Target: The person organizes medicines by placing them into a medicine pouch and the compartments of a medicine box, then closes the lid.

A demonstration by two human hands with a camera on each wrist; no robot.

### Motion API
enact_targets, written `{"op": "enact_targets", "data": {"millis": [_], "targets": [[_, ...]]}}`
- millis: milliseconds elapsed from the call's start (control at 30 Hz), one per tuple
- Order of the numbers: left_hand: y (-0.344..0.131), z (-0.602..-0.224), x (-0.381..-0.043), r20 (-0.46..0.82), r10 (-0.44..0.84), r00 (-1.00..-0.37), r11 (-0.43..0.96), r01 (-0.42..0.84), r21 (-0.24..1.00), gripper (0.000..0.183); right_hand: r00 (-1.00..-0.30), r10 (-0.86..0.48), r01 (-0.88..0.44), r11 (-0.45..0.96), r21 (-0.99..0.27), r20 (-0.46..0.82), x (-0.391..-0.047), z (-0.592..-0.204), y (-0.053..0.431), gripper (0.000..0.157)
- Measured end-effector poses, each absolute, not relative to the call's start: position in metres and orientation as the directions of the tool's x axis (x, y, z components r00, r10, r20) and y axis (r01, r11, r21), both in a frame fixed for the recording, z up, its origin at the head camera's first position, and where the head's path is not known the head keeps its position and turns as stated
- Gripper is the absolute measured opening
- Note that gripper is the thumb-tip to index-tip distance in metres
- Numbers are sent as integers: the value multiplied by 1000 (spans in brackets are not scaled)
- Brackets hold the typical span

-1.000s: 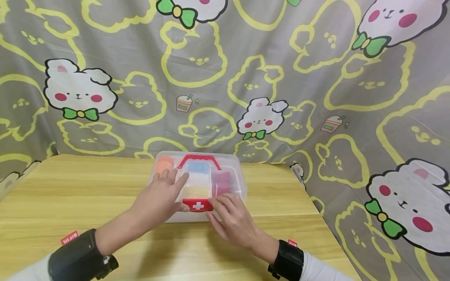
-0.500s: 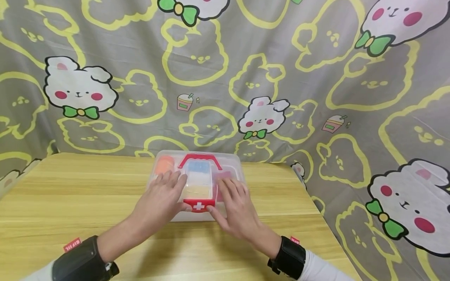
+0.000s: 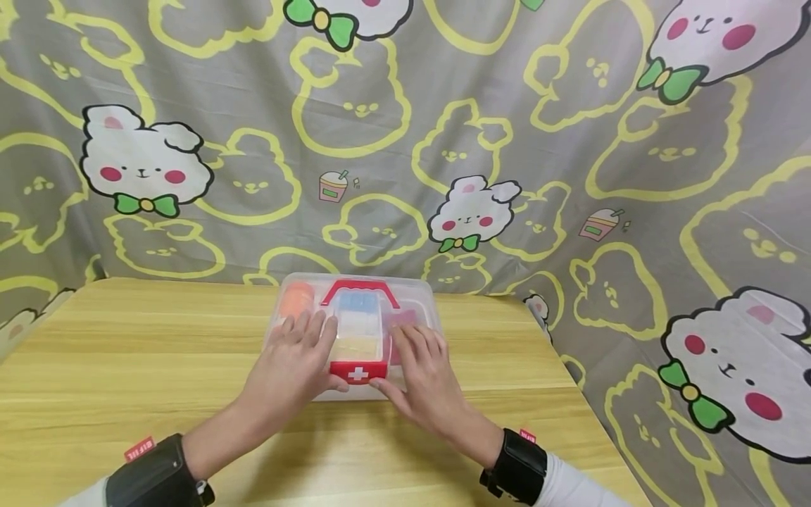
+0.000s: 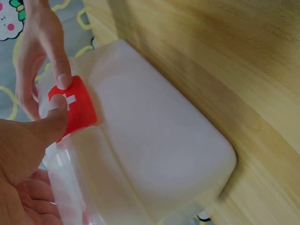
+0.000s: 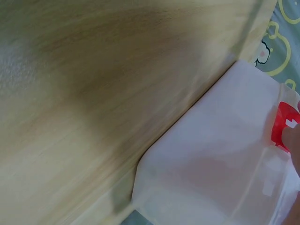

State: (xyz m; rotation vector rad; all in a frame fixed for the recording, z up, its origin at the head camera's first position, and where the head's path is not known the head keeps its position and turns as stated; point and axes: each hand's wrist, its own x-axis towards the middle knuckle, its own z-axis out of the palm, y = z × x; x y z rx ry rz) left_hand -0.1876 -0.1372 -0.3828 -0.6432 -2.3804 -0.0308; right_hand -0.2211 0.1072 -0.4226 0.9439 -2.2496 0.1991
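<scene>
A clear plastic first-aid box (image 3: 418, 292) rests on the table, with a red handle (image 3: 361, 284) on its lid and a red latch (image 3: 357, 372) bearing a white cross at its front. My left hand (image 3: 288, 366) lies over the lid's left part, fingers spread, its thumb on the latch's left end. On the right, my right hand (image 3: 427, 377) touches the lid with slightly bent fingers, and its thumb touches the latch's right end. Both thumbs on the latch (image 4: 79, 105) also show in the left wrist view. The right wrist view shows the box front (image 5: 215, 145) and one thumb.
Through the lid show orange (image 3: 296, 297), blue, white, yellowish and pink items. The wooden table (image 3: 158, 338) extends to both sides of the box. A grey curtain (image 3: 380, 169) with cartoon animals hangs right behind it.
My right hand has shifted from the latch's right end up onto the lid, its thumb now on the latch. My left thumb has moved slightly down along the latch. The box stays in place.
</scene>
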Motion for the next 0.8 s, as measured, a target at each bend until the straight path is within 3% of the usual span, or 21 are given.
{"op": "enact_targets", "data": {"millis": [267, 600, 800], "targets": [[-139, -390, -189, 636, 450, -626, 874, 456, -169, 100, -506, -561, -681, 726, 95, 656, -221, -423, 106, 89], [-141, -394, -185, 609, 443, -657, 878, 456, -147, 96, -497, -549, -683, 725, 87, 672, -220, -425, 103, 92], [-141, -398, -187, 644, 463, -610, 871, 449, -201, 94, -482, -542, -687, 722, 88, 689, -221, -427, 103, 89]]}}
